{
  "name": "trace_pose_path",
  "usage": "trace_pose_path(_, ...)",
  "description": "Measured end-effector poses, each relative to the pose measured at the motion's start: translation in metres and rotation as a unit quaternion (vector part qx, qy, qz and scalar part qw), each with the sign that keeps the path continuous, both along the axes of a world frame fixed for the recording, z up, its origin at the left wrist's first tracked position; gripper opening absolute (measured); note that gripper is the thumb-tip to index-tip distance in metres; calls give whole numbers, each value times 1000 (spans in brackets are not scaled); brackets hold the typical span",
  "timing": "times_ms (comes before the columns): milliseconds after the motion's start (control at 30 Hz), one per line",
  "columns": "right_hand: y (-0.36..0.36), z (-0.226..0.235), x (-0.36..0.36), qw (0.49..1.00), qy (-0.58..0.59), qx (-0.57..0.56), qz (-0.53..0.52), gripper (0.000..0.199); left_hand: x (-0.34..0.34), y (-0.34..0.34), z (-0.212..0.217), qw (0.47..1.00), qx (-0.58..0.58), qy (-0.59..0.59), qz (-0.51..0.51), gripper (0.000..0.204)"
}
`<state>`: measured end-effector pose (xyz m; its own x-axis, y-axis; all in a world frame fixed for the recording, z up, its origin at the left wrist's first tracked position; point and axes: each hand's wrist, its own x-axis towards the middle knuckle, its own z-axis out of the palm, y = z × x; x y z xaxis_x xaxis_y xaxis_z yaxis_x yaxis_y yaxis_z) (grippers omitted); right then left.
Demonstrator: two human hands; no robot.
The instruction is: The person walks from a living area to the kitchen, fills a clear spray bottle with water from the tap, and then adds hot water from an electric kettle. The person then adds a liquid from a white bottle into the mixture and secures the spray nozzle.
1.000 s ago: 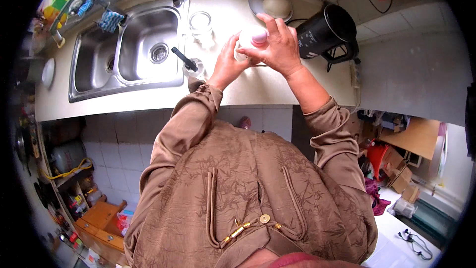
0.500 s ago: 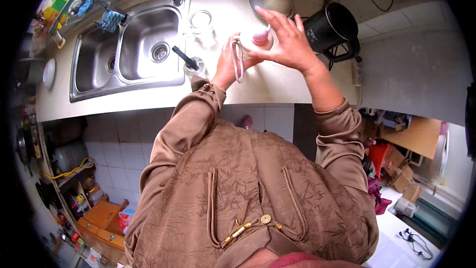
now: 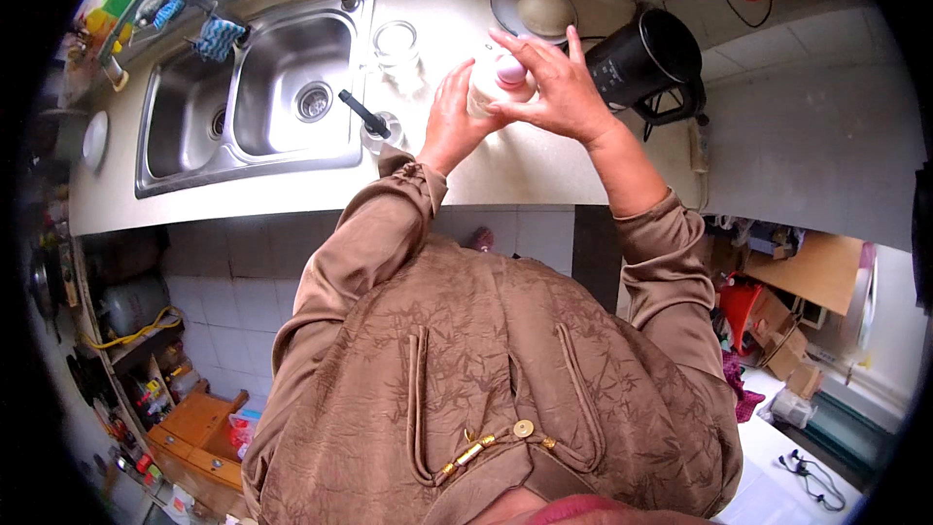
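A round white bottle with a pink knob on top [image 3: 509, 69] is between my hands above the counter, its top facing up. My left hand [image 3: 454, 120] curves around its left side, the fingers pointing up along it. My right hand [image 3: 561, 87] reaches round the right side, fingers bent over the far edge and thumb across the near side. The fingers partly hide the bottle's body, and I cannot tell whether its base touches the counter. Just left of my hands are an open clear glass jar [image 3: 396, 43] and a clear container with a black stem [image 3: 381, 126].
A black electric kettle [image 3: 641, 63] stands close to my right hand. Behind my hands is a plate [image 3: 507, 2] with a pale round thing [image 3: 544, 13] on it. A double steel sink [image 3: 231, 122] fills the counter's left part, with a faucet [image 3: 115, 49] behind it.
The pale pink strap that hung from the bottle in front of my left hand is out of sight. The bottle has turned, and my left fingers have straightened along its side. My right hand has shifted slightly.
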<state>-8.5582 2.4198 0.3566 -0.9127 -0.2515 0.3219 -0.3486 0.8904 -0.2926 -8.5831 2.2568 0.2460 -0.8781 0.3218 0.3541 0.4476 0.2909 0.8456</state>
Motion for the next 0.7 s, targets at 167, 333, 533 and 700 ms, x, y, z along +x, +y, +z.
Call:
trace_pose_path(167, -17, -8, 4, 995, 80, 4, -63, 75, 4, 5, -9, 999, -33, -23, 25, 81)
trace_pose_path(333, -39, -31, 11, 978, 118, -26, -170, 72, 13, 13, -9, 996, -59, -31, 67, 80)
trace_pose_path(533, 0, -11, 14, 988, -71, -137, -25, 91, 0, 1, -6, 999, -36, -12, 22, 83)
trace_pose_path(700, 22, -10, -3, 995, -39, -79, 38, 87, 0, -2, 19, 998, -46, -30, -18, 80)
